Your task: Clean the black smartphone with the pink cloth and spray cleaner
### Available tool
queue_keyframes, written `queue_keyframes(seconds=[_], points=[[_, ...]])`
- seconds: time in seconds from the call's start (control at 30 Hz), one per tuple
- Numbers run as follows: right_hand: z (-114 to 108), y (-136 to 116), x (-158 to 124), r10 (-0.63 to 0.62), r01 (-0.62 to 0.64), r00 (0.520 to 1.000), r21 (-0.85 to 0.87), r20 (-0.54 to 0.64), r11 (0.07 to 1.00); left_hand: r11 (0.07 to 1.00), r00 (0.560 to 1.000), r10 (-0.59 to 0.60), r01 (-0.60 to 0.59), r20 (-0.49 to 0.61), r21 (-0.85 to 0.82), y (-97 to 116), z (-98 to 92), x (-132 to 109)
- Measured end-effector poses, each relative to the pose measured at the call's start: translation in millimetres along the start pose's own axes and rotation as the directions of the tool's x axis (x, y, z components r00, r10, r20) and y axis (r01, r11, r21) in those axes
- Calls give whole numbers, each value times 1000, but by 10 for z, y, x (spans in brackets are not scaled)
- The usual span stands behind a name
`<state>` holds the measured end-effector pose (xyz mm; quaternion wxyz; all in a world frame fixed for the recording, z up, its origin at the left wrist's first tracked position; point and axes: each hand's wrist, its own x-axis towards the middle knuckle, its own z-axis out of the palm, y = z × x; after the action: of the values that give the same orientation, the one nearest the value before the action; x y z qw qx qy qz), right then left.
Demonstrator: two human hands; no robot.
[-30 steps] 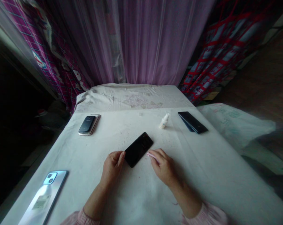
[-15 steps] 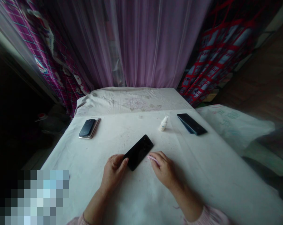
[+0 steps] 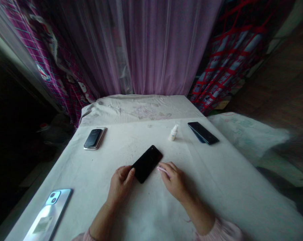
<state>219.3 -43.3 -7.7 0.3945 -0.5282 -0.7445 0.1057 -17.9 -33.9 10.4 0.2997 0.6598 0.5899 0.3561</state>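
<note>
A black smartphone (image 3: 146,164) is tilted diagonally in front of me, its dark glossy face up. My left hand (image 3: 121,184) grips its lower left edge, with the thumb on the face and the other fingers mostly hidden behind. Just off the phone's right edge, my right hand (image 3: 173,180) pinches a thin pink stick-like tool (image 3: 163,170). Most of that tool is covered by my fingers, so its kind is unclear. Its tip lies close to the phone's side; whether they touch I cannot tell.
A small white spray bottle (image 3: 173,133) stands beyond my right hand. Stacked phones lie at the back left (image 3: 93,138) and back right (image 3: 204,133). A large silvery-blue phone (image 3: 47,214) lies at the near left. White cloth covers the table (image 3: 111,140); curtains (image 3: 161,50) hang behind it.
The view has shifted slightly. The phone stays in my left hand and the pink tool in my right, with barely any movement. The near-left phone, masked by blocks before, now shows clearly.
</note>
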Motion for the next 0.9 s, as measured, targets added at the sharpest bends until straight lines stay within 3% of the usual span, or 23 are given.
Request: queue_keyframes(seconds=[0.53,0.9], points=[[9,3,20,19,-16,999,59,-49,998,996,995,76,-73,-69,52,-52,6,-10],[-235,-42,510,-36,17,968,-78,-248,997,965,958,259,-252,-121,66,-10,16,-68]])
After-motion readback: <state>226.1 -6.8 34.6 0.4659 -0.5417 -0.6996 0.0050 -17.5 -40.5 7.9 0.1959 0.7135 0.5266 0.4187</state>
